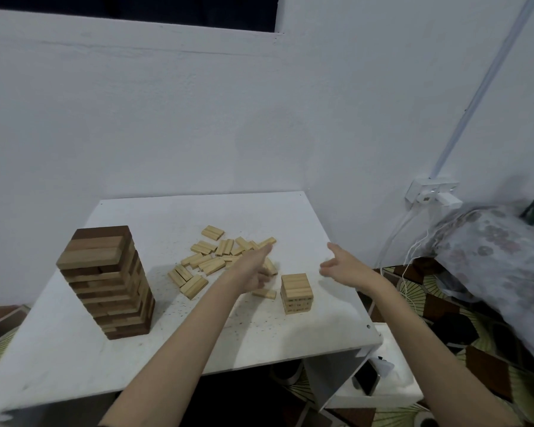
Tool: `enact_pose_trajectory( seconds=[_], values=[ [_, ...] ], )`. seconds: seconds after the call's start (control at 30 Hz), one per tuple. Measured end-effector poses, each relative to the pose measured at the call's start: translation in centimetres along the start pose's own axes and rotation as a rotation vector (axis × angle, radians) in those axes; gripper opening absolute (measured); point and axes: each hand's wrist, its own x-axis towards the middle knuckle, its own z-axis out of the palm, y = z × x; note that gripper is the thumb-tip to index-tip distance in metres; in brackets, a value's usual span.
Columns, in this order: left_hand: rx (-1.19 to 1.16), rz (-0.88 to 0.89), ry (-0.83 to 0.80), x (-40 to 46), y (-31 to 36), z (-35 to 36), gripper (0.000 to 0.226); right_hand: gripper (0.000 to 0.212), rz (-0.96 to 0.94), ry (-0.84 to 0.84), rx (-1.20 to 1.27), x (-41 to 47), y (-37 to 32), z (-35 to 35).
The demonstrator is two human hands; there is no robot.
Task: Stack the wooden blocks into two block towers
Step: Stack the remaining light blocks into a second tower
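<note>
Beside short tower (297, 293), block (264, 293) (crosswise)

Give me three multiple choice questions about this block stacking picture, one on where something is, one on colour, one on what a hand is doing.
1. Where does the tall wooden block tower stand on the white table?
A. on its left side
B. at its right edge
C. at its far rim

2. What colour are the blocks of the short wooden stack?
A. all dark brown
B. all pale wood
C. painted red

3. What is the right hand doing?
A. gripping a block
B. pressing on the tall tower
C. hovering open, holding nothing

Answers: 1 A, the tower rises left of the loose pale wooden blocks. 2 B, every block in the stack is light, unlike the mixed tall tower. 3 C, its fingers are spread with nothing between them.
</note>
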Motion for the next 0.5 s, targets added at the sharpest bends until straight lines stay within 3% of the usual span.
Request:
enact_pose_trajectory(
  seconds=[0.1, 0.2, 0.37, 0.5],
  values=[
    [-0.195, -0.146, -0.085, -0.6, 0.5, 0.5, 0.087, 0.074, 0.104, 0.021, 0.277, -0.2, -0.8, 0.6],
    [-0.272, -0.201, -0.044, -0.4, 0.5, 1.4, 0.087, 0.083, 0.174, -0.017, 0.354, -0.5, -1.5, 1.4],
    [-0.242, -0.183, 0.024, -0.4, 0.6, 2.3, 0.049, 0.091, 0.217, 0.001, 0.364, -0.1, -1.8, 2.0],
    [-0.22, -0.192, -0.017, -0.6, 0.7, 2.6, 0.047, 0.092, 0.226, -0.003, 0.355, 0.1, -2.4, 2.0]
  ],
)
